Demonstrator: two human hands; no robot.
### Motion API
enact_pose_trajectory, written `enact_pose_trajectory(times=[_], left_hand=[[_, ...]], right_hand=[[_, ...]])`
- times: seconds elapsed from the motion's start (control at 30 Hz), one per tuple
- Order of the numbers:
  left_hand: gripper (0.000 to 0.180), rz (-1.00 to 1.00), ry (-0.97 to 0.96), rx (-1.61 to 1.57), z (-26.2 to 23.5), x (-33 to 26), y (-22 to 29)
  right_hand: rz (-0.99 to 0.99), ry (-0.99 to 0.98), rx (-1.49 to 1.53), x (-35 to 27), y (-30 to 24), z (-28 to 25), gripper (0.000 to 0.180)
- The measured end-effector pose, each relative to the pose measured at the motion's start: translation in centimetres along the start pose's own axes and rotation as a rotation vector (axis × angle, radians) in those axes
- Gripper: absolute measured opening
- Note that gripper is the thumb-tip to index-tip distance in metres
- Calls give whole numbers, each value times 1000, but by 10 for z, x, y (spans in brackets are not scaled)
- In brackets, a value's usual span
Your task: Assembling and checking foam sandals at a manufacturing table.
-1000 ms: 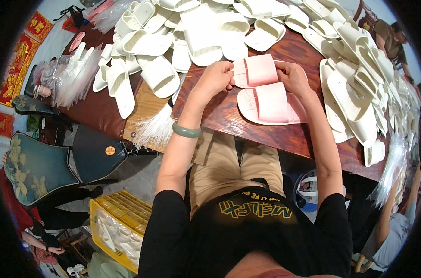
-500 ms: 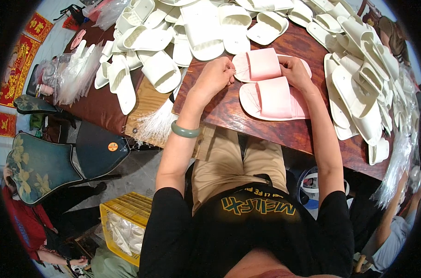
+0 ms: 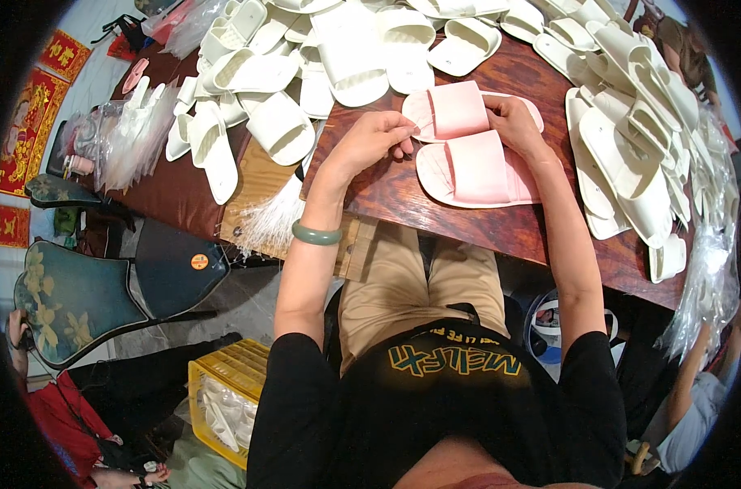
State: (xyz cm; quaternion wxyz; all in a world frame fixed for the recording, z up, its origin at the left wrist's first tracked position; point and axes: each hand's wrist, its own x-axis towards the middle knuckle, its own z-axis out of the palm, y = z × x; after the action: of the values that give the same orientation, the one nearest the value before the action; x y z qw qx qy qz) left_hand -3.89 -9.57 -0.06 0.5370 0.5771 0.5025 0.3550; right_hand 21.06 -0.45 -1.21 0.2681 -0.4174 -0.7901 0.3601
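Two pink slide slippers lie side by side on the dark wooden table, the far slipper (image 3: pixel 458 110) and the near slipper (image 3: pixel 478 169). My right hand (image 3: pixel 513 122) is closed at the far slipper, its fingertips at the strap's right edge and partly hidden. At that slipper's left end is my left hand (image 3: pixel 378 138), with thumb and forefinger brought together; anything between them is too small to make out. A green bangle (image 3: pixel 316 235) circles my left wrist. Thin crinkled lines show on both slippers' left ends.
White slippers (image 3: pixel 354 57) are heaped along the far side, and another pile (image 3: pixel 631 163) lies at right. Clear plastic bags (image 3: pixel 138 134) rest far left, and more plastic (image 3: pixel 700 269) hangs at right. A yellow crate (image 3: pixel 224 359) stands below left, near a person in red (image 3: pixel 69 416).
My left hand has turned and its fingers have loosened slightly at the far slipper's end. The whole view has shifted a little; both pink slippers stay in place on the table.
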Motion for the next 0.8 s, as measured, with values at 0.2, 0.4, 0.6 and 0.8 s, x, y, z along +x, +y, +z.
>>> enact_pose_trajectory(times=[0.2, 0.4, 0.6, 0.8], left_hand=[[20, -35, -30, -29, -2, 9, -6], [17, -17, 33, 15, 3, 7, -3], [16, 187, 167, 145, 12, 3, 25], [18, 257, 125, 125, 15, 29, 29]], right_hand=[[-1, -1, 17, 3, 10, 2, 27], [-2, 35, -46, 1, 1, 1, 28], [-527, 519, -308, -4, -37, -5, 22], [-200, 124, 259, -2, -53, 22, 17]])
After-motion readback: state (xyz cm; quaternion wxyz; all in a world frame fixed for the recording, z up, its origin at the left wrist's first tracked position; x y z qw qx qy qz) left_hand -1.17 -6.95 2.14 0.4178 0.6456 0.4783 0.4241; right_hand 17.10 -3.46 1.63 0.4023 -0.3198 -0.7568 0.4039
